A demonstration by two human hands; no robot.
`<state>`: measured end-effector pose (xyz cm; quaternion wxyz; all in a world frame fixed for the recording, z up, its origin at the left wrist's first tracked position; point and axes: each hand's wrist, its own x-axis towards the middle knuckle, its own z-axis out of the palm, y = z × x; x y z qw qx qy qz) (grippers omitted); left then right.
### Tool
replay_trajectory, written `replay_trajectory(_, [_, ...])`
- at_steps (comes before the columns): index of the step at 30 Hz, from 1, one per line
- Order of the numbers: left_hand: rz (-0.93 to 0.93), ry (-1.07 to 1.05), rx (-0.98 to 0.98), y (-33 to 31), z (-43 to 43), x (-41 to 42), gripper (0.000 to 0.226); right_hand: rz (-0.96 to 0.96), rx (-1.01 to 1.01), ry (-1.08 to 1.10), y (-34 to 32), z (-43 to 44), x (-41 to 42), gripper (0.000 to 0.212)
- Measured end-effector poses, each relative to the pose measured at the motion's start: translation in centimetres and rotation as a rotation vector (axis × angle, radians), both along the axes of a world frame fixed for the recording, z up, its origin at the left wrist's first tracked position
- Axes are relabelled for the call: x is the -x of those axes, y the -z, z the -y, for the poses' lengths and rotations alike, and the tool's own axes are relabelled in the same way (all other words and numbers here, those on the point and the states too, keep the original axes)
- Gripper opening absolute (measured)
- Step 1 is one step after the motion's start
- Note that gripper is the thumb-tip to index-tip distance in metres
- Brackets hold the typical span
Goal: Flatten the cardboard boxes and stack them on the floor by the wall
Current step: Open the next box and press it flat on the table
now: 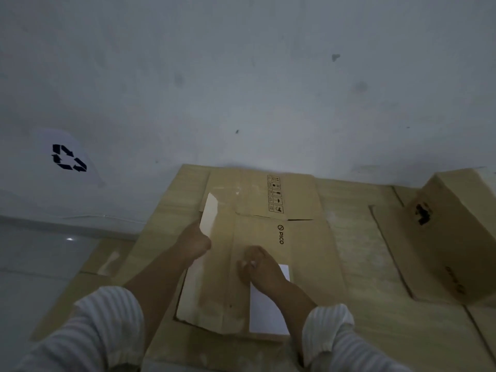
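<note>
Striped sleeves (107, 326) fill the bottom of the view, both forearms reaching fwd over a flattened cardboard box (257, 264) w/ "PICO" printed on it. Left hand (194, 241) is at the box's left edge, fingers closed around a pale flap (209, 214) that tilts up off the box; thumb side faces the camera, fingertips hidden behind the flap. Right hand (257, 267) rests palm down on the middle of the box, fingers loosely curled and spread a bit, gripping nothing, just pressing on the cardboard. White label (268, 315) sits on the box under and below the right wrist, partly covered by it. Box's far panel carries a column of handling symbols (275, 194) and its far end reaches close to the wall (241, 76). Flat box lies on top of a larger sheet of flattened cardboard (362, 264) spread on the floor (40, 264), w/ that sheet's far edge against the base of the wall. To the right, an unflattened cardboard box (453, 237) stands on the same sheet, tilted in view, dark mark on its near face, well apart from both hands. At left by the wall, a white bin (67, 167) w/ a black recycling symbol, blurred, stands on the grey floor. Wall is grey-white w/ a few dark spots.
</note>
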<state>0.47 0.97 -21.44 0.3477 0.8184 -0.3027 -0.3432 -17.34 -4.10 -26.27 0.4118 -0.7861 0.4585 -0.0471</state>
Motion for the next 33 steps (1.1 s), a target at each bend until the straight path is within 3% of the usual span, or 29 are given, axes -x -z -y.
replay_trajectory(4, [0.456, 0.069, -0.286, 3.5, 2.7, -0.3, 0.071, -0.043, 0.004, 0.000, 1.2, 1.6, -0.3, 0.046])
replay_trajectory(7, [0.617, 0.112, -0.395, 4.9, 5.6, 0.6, 0.075, -0.066, 0.073, 0.000, 1.8, 4.6, -0.5, 0.044])
replay_trajectory(11, [0.629, 0.290, -0.489, 7.2, 10.2, 0.1, 0.069, -0.105, 0.119, 0.073, 2.8, 9.9, -1.2, 0.055])
replay_trajectory(16, [0.578, 0.540, -0.299, 9.4, 16.5, 0.9, 0.062, -0.222, 0.367, 0.032, 4.2, 17.5, -2.7, 0.056])
replay_trajectory(25, [0.674, 0.470, -0.180, 12.0, 26.5, 0.7, 0.056, -0.264, 0.434, 0.056, 7.1, 26.6, -6.5, 0.057])
replay_trajectory(33, [0.765, 0.425, -0.163, 14.1, 27.4, 0.7, 0.057, -0.262, 0.525, 0.071, 8.5, 27.1, -7.1, 0.058])
